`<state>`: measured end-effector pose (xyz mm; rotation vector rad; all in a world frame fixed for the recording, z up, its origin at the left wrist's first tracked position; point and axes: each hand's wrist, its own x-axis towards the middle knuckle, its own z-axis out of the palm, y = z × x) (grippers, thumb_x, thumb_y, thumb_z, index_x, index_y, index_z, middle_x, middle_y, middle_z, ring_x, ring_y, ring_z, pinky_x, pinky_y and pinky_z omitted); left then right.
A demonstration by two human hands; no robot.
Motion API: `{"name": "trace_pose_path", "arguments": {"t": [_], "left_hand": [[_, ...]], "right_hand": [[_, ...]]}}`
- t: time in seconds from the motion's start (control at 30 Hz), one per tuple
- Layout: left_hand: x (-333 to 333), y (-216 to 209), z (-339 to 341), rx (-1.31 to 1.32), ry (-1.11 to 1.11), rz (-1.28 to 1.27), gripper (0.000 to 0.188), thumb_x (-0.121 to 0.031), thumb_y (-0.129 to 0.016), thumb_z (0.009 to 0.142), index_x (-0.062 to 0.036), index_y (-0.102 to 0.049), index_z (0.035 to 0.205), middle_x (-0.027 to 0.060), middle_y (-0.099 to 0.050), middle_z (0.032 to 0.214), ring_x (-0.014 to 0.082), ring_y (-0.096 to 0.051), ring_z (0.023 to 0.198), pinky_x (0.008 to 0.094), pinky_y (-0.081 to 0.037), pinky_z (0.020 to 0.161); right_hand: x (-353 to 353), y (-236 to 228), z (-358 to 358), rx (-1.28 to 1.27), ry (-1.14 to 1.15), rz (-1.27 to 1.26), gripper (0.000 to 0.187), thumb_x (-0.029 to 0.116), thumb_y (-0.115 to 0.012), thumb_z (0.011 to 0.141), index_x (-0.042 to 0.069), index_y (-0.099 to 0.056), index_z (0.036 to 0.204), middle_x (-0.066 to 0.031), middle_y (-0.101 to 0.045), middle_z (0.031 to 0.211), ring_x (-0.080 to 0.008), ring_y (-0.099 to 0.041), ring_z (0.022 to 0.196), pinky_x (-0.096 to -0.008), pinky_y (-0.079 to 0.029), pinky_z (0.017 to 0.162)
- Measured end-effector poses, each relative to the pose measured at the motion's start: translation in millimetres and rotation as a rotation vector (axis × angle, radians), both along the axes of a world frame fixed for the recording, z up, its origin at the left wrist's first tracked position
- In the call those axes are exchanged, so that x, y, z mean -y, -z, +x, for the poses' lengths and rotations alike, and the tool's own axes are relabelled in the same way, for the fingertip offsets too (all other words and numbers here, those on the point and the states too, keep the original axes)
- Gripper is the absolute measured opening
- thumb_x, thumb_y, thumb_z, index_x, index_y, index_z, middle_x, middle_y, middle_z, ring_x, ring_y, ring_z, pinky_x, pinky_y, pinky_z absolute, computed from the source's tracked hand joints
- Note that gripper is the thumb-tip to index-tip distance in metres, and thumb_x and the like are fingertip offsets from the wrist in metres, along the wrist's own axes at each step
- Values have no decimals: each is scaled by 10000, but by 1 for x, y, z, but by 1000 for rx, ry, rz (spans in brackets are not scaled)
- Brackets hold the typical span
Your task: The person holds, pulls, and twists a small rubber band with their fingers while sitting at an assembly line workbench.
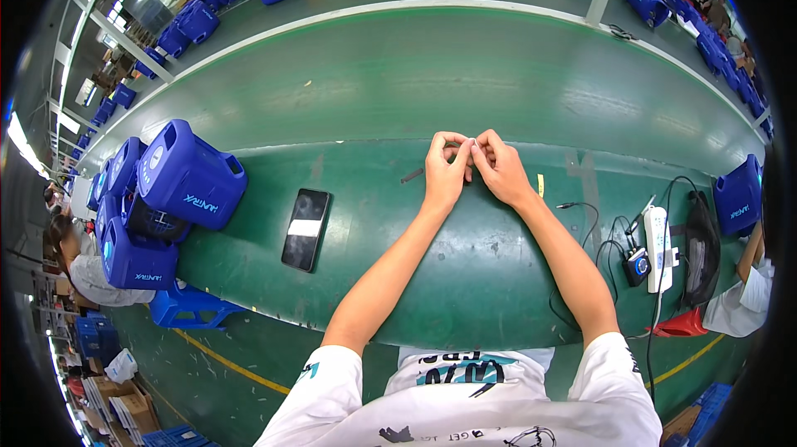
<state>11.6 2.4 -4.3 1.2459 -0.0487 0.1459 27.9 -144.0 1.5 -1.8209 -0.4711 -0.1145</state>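
Observation:
Both forearms reach over the green workbench (432, 298), and the hands meet near its middle. My left hand (445, 171) is closed, thumb and forefinger pinched together at the tips. Against it my right hand (501, 170) is closed in the same kind of pinch. Whatever sits between the fingertips is too small to make out. A short dark strip (412, 175) lies on the bench just left of my left hand. Just right of my right hand is a small yellow strip (540, 185). A black smartphone (305, 229) lies farther left.
Several blue speaker-like boxes (191, 177) are stacked at the left edge; another blue box (737, 196) stands far right. A white power strip (657, 249), a black adapter (637, 267), loose cables and a black bag (702, 252) occupy the right side. A conveyor (398, 73) runs beyond the bench.

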Motion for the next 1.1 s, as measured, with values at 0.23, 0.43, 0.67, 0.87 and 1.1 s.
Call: {"name": "trace_pose_path", "arguments": {"t": [0.23, 0.43, 0.67, 0.87, 1.1], "left_hand": [[-6, 8, 4, -7, 47, -73, 233, -262, -608, 1110, -41, -603, 1036, 30, -649, 776, 79, -557, 596, 242, -449, 520], [-2, 6, 3, -19, 5, -49, 233, -233, -593, 1117, -42, -586, 984, 13, -591, 686, 72, -512, 529, 240, -400, 470], [-3, 2, 2, -23, 46, -10, 178, -205, -646, 1090, -47, -582, 1039, 26, -643, 747, 79, -549, 593, 242, -423, 512], [-3, 1, 2, -1, 42, -23, 155, -158, -664, 1073, -49, -554, 1083, 33, -656, 772, 77, -547, 596, 246, -414, 516], [-2, 2, 1, -19, 48, 6, 159, -162, -663, 1075, -50, -549, 1073, 31, -660, 775, 78, -545, 584, 247, -411, 512]], "right_hand": [[-2, 2, -1, 3, 28, -10, 162, 164, -618, 1065, 22, -553, 1021, -52, -605, 699, -122, -535, 583, -317, -431, 563], [-1, -3, -3, -15, 20, -25, 154, 153, -612, 1061, 18, -548, 1025, -61, -612, 699, -142, -549, 589, -333, -441, 575], [-1, -4, -1, -21, 12, -13, 174, 162, -593, 1077, 10, -531, 1019, -77, -655, 720, -151, -600, 605, -331, -476, 601], [-3, -8, -2, -49, -33, 13, 191, 166, -568, 1098, 6, -519, 1006, -83, -690, 739, -142, -637, 621, -318, -498, 617], [-1, -4, 0, -51, -37, 12, 189, 163, -581, 1088, 5, -520, 1005, -79, -677, 724, -136, -622, 607, -318, -487, 601]]}}
